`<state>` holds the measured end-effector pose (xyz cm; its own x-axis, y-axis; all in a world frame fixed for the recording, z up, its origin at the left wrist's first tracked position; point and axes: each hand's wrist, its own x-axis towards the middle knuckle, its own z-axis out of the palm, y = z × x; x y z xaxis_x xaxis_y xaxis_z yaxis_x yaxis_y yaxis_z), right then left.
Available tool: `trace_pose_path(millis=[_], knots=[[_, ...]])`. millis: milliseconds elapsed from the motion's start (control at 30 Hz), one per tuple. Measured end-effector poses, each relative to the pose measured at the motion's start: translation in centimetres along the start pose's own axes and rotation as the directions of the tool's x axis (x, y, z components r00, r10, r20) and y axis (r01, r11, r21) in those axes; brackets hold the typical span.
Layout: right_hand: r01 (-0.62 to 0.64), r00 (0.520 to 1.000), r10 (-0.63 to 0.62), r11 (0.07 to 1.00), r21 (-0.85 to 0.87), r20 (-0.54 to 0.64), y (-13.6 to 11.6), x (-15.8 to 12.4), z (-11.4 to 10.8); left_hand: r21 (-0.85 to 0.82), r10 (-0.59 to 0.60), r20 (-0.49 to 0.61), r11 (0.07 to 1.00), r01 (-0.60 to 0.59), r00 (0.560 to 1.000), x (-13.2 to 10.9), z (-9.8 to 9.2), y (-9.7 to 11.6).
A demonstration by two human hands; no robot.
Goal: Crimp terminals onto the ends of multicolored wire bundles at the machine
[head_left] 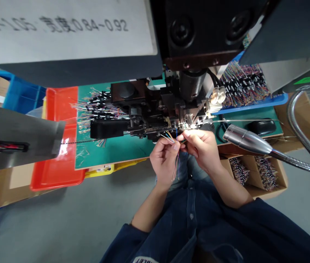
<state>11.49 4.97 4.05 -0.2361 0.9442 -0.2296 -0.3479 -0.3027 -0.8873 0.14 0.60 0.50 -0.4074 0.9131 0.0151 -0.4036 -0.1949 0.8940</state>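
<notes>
My left hand (166, 155) is closed on a small bundle of thin coloured wires (176, 166). Some wire ends fan out above its fingers, and others hang down below. Beside it, my right hand (201, 146) pinches at the same bundle, near a blue wire that points up toward the machine. Both hands are just in front of the crimping machine (163, 109), close under its press head (192, 82). A metal terminal strip (155, 129) runs sideways into the machine. My fingers hide the middle of the bundle.
Wire harnesses (97, 106) lie on the green table top (111, 153) at left; more fill a blue tray (264, 103) at right. Red trays (59, 171) stand far left. A flexible lamp (248, 138) reaches in from the right, above a cardboard box (278, 186) of harnesses.
</notes>
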Motion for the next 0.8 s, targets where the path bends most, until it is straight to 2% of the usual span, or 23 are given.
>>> trace_pose_path(millis=[233, 400, 500, 600, 800], knots=[[0.023, 1.000, -0.024, 0.997, -0.078, -0.009, 0.0, 0.0, -0.1, 0.026, 0.001, -0.007, 1.000, -0.001, 1.000, 0.0, 0.0, 0.1], [0.139, 0.990, -0.134, 0.964, -0.226, 0.036, -1.1, -0.2, -0.2, 0.028, -0.034, 0.074, 0.999, 0.032, 0.997, -0.2, -0.3, 0.2], [0.161, 0.987, -0.148, 0.955, -0.251, 0.070, -1.3, -0.4, -0.4, 0.035, -0.059, 0.105, 0.998, 0.056, 0.993, -0.3, -0.3, 0.0], [0.136, 0.990, -0.123, 0.961, -0.242, 0.067, -0.9, -0.4, -0.7, 0.024, -0.045, 0.080, 0.999, 0.043, 0.996, -0.2, -0.2, -0.1], [0.046, 0.998, -0.042, 0.995, -0.084, 0.051, 0.1, 0.0, -0.9, -0.030, -0.017, 0.070, 0.999, 0.019, 0.997, -0.1, 0.1, -0.1]])
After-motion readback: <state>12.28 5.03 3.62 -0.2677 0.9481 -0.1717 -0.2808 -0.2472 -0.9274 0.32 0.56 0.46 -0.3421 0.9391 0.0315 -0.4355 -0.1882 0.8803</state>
